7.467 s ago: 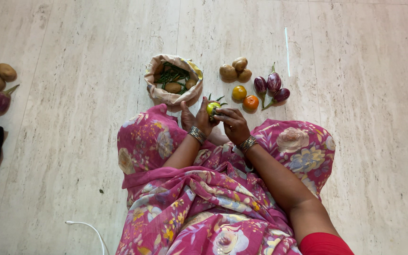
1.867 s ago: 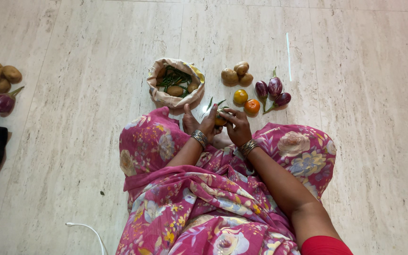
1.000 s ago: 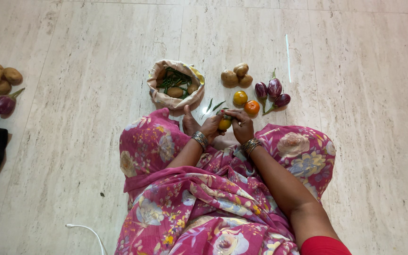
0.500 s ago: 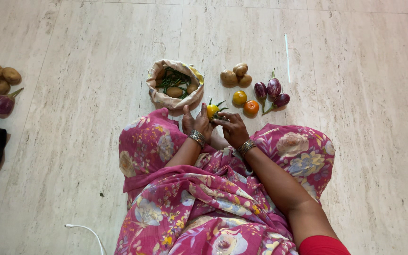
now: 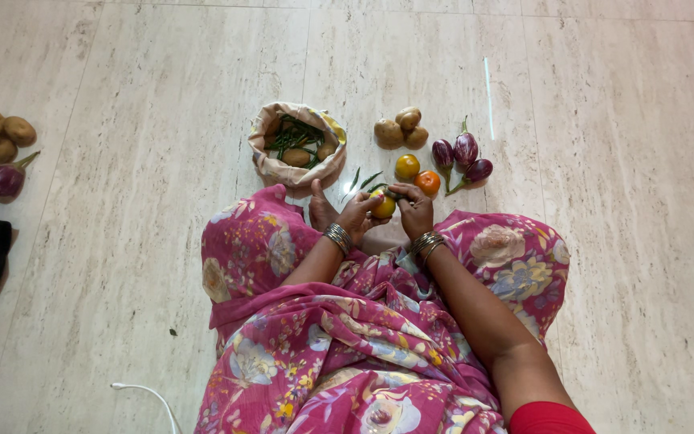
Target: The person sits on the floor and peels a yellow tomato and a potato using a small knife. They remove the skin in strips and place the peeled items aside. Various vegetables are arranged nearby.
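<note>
A yellow-green tomato point(image 5: 384, 206) sits just in front of the person's knees, pinched between the fingers of the left hand point(image 5: 357, 215) and right hand point(image 5: 416, 212). On the floor point(image 5: 122, 241) just beyond lie two tomatoes point(image 5: 417, 174), striped eggplants point(image 5: 464, 154), potatoes point(image 5: 399, 128) and a cloth bag point(image 5: 297, 153).

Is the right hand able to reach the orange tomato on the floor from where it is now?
Probably yes. The right hand lies just below the orange tomato, with only bare floor between them. But both hands now hold a yellow-green tomato, so the left hand would have to keep it alone.
</note>
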